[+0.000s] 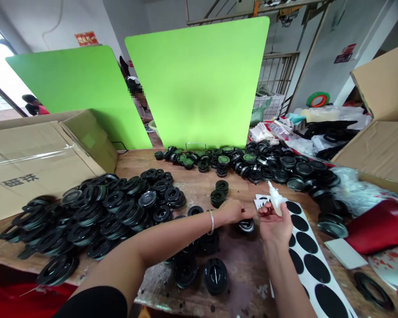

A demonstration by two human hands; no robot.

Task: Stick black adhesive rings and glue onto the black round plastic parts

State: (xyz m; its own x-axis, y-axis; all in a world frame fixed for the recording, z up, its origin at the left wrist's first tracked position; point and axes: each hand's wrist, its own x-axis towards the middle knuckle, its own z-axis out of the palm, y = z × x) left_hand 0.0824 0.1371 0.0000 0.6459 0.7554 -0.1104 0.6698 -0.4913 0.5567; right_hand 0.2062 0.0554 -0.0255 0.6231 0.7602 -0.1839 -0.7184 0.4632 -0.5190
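Note:
A small white squeeze bottle [276,199], its nozzle pointing up and to the left, is held in my right hand [276,223]. My left hand [232,211] reaches across with curled fingers, just above a round black part [246,226] with a pale strip. What its fingertips hold, if anything, is hidden. Beneath my right forearm lies a white sheet [313,240] with black round stickers. Two black discs [218,198] sit beyond my left hand, and a larger black round part [216,276] is near the table's front edge.
Piles of black rings [119,207] cover the left of the wooden table [199,181]. More black parts [288,170] line the back below a green panel [199,84]. Cardboard boxes [36,163] flank both sides. A red container [378,225] stands at the right. People are in the background.

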